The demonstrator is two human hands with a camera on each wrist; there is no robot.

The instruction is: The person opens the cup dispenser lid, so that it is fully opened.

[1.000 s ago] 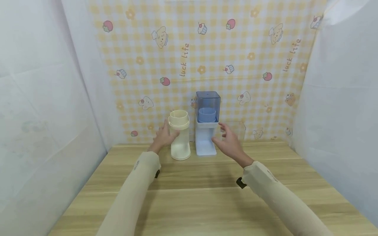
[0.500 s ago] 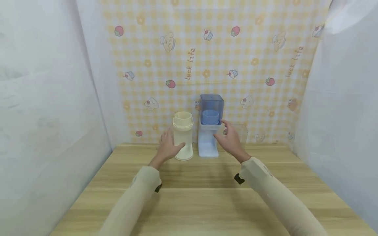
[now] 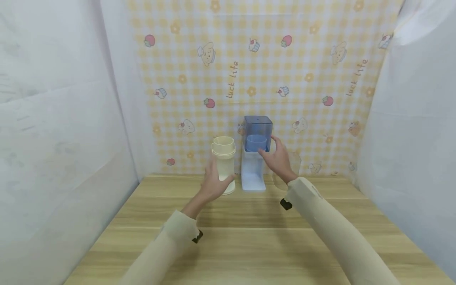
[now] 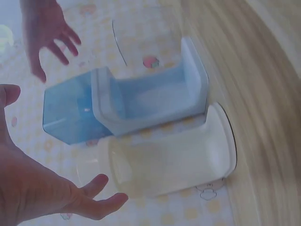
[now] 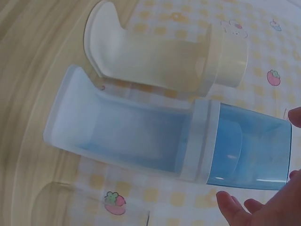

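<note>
A white stand with a clear blue square cover (image 3: pixel 258 126) over a blue cup stands upright at the back of the table. My right hand (image 3: pixel 279 159) is at the cover's right side, thumb overlapping its front lower corner in the head view. In the right wrist view, the fingers (image 5: pixel 230 207) spread around the cover's end with gaps showing. Left of it stands a cream dispenser (image 3: pixel 225 164) with a round cup-like top and a thin handle. My left hand (image 3: pixel 213 183) is in front of its left side, thumb and fingers spread and holding nothing.
A clear transparent cover (image 3: pixel 295 163) stands behind my right hand, right of the white stand. The wooden table (image 3: pixel 235 245) meets a yellow checked backdrop (image 3: pixel 270 67). White sheets (image 3: pixel 64 118) hang on both sides.
My right hand has risen from the white stand's level to the blue cover. My left hand has moved lower and a little right in front of the cream dispenser. The head view has shifted slightly.
</note>
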